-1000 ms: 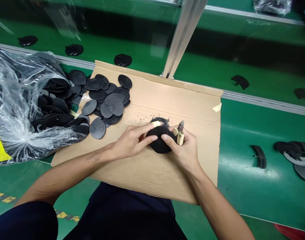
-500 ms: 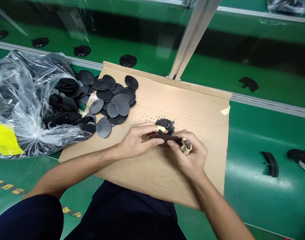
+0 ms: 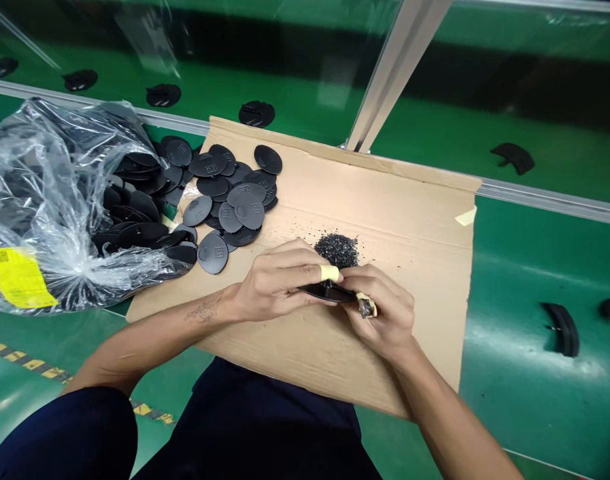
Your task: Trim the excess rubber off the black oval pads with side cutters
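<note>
Both hands meet over a sheet of cardboard [image 3: 385,220]. My left hand [image 3: 272,280] pinches a black oval plastic piece [image 3: 325,292], held edge-on; its forefinger wears a yellowish finger cot. My right hand [image 3: 387,310] is closed round small cutters [image 3: 367,305] with pale handles, whose tip sits at the piece's right end. Just beyond the fingers lies a small heap of black trimmings [image 3: 337,249].
A pile of black oval pieces [image 3: 225,193] spills from a clear plastic bag [image 3: 49,207] with a yellow label at the left. Behind the cardboard runs a green conveyor [image 3: 305,87] with scattered black parts and a metal post [image 3: 395,60]. More black parts [image 3: 559,327] lie at the right.
The oval piece has turned from flat-on to edge-on between my hands. My right hand has closed over the cutters and brought them to the piece's edge. The view shifted slightly.
</note>
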The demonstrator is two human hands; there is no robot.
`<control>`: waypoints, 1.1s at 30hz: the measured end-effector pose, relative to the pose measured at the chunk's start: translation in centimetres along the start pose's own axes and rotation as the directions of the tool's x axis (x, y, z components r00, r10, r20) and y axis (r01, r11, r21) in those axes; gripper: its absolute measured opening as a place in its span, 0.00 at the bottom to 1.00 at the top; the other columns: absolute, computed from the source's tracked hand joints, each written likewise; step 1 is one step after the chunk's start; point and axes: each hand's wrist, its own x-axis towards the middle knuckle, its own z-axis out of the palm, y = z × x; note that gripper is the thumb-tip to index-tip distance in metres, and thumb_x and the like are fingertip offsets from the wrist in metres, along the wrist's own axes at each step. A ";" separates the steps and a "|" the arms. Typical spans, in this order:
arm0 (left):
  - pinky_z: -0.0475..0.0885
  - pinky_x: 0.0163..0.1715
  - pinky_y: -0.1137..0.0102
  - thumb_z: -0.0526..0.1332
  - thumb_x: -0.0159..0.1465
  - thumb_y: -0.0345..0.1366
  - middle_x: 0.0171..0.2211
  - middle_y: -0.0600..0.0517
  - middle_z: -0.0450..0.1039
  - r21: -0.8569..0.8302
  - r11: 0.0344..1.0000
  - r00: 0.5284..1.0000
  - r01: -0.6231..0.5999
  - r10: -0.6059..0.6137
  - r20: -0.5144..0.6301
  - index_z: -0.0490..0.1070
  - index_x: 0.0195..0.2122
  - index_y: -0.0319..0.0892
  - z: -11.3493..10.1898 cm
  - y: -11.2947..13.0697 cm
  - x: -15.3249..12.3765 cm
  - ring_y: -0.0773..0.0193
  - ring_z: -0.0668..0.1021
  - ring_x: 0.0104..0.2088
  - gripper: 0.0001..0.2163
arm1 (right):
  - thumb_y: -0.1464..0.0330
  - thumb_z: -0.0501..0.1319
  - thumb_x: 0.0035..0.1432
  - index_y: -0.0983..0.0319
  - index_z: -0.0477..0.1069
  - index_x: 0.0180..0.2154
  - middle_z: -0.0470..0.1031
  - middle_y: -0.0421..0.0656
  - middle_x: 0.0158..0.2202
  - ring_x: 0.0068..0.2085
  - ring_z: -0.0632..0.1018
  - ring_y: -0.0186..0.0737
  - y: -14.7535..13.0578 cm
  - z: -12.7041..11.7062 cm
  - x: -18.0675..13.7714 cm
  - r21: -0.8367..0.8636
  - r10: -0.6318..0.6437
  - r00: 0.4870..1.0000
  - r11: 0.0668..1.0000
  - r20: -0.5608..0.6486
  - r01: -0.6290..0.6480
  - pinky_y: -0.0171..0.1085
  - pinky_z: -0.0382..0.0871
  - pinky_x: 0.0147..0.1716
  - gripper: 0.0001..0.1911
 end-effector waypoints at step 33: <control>0.81 0.40 0.64 0.63 0.71 0.35 0.37 0.47 0.83 0.020 0.996 0.996 -0.090 0.091 -0.025 0.78 0.49 0.40 0.1 0.1 -0.1 0.63 0.82 0.38 0.08 | 0.78 0.61 0.63 0.60 0.73 0.41 0.81 0.47 0.39 0.37 0.83 0.39 -0.6 -0.3 0.4 -0.029 -0.051 0.999 0.998 0.008 0.051 0.37 0.78 0.34 0.09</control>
